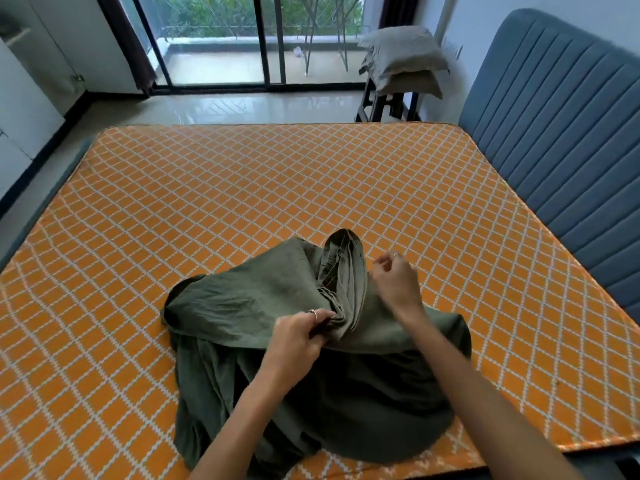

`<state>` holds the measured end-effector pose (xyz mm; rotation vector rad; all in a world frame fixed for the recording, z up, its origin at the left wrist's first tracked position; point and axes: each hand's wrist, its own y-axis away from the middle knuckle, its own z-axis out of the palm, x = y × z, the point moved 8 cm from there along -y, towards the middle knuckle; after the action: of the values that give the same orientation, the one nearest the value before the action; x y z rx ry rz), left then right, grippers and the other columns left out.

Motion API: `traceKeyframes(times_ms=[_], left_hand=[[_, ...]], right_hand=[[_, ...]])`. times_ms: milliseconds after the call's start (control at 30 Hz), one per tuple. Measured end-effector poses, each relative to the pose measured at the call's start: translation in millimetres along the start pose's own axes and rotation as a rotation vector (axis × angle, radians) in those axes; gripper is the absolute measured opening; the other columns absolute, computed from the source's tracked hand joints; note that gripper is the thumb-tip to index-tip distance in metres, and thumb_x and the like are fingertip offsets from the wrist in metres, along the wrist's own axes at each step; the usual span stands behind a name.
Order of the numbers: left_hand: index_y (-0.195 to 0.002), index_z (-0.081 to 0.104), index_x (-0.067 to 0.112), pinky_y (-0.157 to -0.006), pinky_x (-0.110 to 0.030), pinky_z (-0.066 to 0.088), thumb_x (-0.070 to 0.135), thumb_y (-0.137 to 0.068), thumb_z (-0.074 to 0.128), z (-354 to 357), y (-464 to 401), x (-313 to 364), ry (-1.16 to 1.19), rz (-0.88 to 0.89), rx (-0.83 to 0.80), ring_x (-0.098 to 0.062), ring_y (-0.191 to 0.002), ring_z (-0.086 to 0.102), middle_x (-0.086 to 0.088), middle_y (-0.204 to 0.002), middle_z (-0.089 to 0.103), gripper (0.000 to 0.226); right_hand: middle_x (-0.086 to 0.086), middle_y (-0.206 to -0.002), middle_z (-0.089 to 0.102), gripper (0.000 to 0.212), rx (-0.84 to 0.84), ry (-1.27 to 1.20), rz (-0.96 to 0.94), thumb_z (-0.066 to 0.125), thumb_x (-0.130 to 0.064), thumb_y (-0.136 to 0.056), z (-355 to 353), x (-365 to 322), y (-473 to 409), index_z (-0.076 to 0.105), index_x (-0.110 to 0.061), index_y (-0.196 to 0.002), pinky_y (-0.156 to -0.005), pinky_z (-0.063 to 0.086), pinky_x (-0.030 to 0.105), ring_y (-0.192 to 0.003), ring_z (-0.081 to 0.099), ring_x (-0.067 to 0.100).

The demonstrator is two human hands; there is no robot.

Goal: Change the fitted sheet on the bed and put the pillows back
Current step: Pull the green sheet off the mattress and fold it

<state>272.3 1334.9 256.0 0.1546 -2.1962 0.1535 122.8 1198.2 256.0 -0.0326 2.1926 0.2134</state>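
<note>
Unfolding stage, by the look of it: green fitted sheet [311,341] bunched in a heap on the near middle of the bare mattress [242,188], not yet spread, no corner hooked. Left hand [298,341] pinching the gathered, elastic-looking edge where the folds rise into a ridge. Right hand [394,282] just right of that ridge, fingers loosely curled and lifted, gripping nothing that shows, wrist lying across the cloth.

Next move, as a guess: finding one corner pocket in the gathers, shaking the heap open toward the far side, then carrying each pocket to a mattress corner. Calls for both hands on the hem, well apart, and for sorting long side from short side before any stretching. Risk of a twisted sheet if pulled straight out of the bundle.

Surface: orange mattress ticking with a white diamond lattice, flat, with only the sheet on it. Near edge just below the heap, with some cloth hanging toward it.

Room: padded blue-grey headboard [561,133] along the right side. Two pillows [405,60] stacked on a dark stand [381,105] at far right, well apart from the bed, waiting for the last step. Glossy pale floor [242,107] beyond the far edge. Sliding glass doors [221,39] at the far wall, greenery outside, dark curtain [131,43] at far left. Pale cabinet fronts [27,81] on the left.
</note>
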Motion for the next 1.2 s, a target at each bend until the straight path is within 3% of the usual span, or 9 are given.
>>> traceKeyframes(times_ms=[100,233,300,400,567,733,900,1067,1200], left_hand=[[-0.108,0.073,0.013,-0.082,-0.018,0.046,0.002,-0.069,0.061,4.7,-5.5,19.8,-0.157,0.049,-0.062,-0.012,-0.089,0.068,0.0,-0.095,0.075,0.043],[-0.111,0.072,0.018,-0.084,0.002,0.037,-0.005,-0.073,0.062,-0.9,-4.1,48.2,-0.12,0.01,-0.094,0.011,-0.097,0.057,0.012,-0.103,0.071,0.046],[-0.112,0.067,0.027,-0.087,-0.001,0.04,0.008,-0.071,0.056,-11.0,5.1,62.1,-0.112,0.034,-0.08,0.009,-0.099,0.059,0.025,-0.104,0.068,0.046],[-0.114,0.058,0.044,-0.086,-0.006,0.044,0.021,-0.071,0.047,-30.3,25.6,75.9,-0.138,0.002,-0.061,0.009,-0.1,0.062,0.038,-0.105,0.062,0.049],[-0.109,0.057,0.064,-0.081,-0.002,0.042,-0.006,-0.066,0.056,-58.1,32.0,64.5,-0.135,-0.148,0.023,0.014,-0.098,0.061,0.038,-0.104,0.063,0.082],[-0.108,0.062,0.057,-0.082,-0.007,0.046,-0.003,-0.069,0.058,-63.9,28.5,55.9,-0.115,-0.207,0.038,0.008,-0.097,0.064,0.03,-0.101,0.068,0.072],[-0.109,0.064,0.041,-0.084,-0.008,0.045,0.014,-0.075,0.056,-64.7,23.0,57.1,-0.09,-0.245,0.01,0.004,-0.099,0.065,0.025,-0.105,0.069,0.044],[-0.102,0.07,0.032,-0.086,-0.013,0.048,0.028,-0.086,0.059,-66.2,22.7,59.3,-0.073,-0.221,0.018,-0.001,-0.1,0.066,0.018,-0.109,0.069,0.02],[-0.111,0.065,0.036,-0.087,-0.015,0.049,0.048,-0.095,0.049,-69.4,23.8,55.1,-0.083,-0.261,0.017,-0.002,-0.102,0.066,0.018,-0.113,0.068,0.026]], right_hand=[[0.006,-0.077,0.054,0.014,-0.208,0.237,0.048,0.051,-0.019,-0.092,6.9,17.9,-69.2,0.057,-0.007,-0.088,-0.072,0.049,0.042,-0.072,0.053,0.024],[0.01,-0.064,0.035,0.03,-0.415,0.511,0.031,0.052,-0.035,-0.094,31.8,32.6,-139.2,0.044,-0.015,-0.073,-0.047,0.03,0.032,-0.055,0.038,0.019],[0.026,-0.092,0.056,0.036,-0.457,0.518,0.012,0.052,-0.034,-0.094,46.9,34.4,-165.8,0.061,0.0,-0.103,-0.065,0.05,0.047,-0.084,0.06,0.034],[0.018,-0.125,0.055,0.043,-0.529,0.542,-0.033,0.053,-0.029,-0.093,73.3,41.3,-190.7,0.052,-0.008,-0.13,-0.072,0.044,0.042,-0.094,0.055,0.035],[0.016,-0.143,0.044,0.042,-0.77,0.699,-0.118,0.038,-0.03,-0.101,120.4,71.1,-202.1,0.047,-0.019,-0.14,-0.09,0.042,0.042,-0.118,0.05,0.035],[0.02,-0.139,0.048,0.046,-0.73,0.616,-0.04,0.031,-0.032,-0.105,138.4,87.7,-223.9,0.049,-0.002,-0.135,-0.1,0.037,0.039,-0.124,0.046,0.035],[0.021,-0.144,0.039,0.061,-0.607,0.463,0.118,0.054,-0.034,-0.096,151.9,103.2,-248.3,0.031,-0.002,-0.143,-0.094,0.042,0.044,-0.127,0.042,0.038],[0.012,-0.08,0.049,0.039,-0.66,0.571,0.052,0.06,-0.04,-0.089,177.2,118.9,-253.2,0.046,-0.004,-0.082,-0.053,0.032,0.034,-0.075,0.046,0.027],[0.023,-0.114,0.059,0.04,-0.675,0.641,0.065,0.067,-0.025,-0.087,190.5,128.1,-253.4,0.058,0.004,-0.113,-0.08,0.046,0.041,-0.106,0.057,0.038]])
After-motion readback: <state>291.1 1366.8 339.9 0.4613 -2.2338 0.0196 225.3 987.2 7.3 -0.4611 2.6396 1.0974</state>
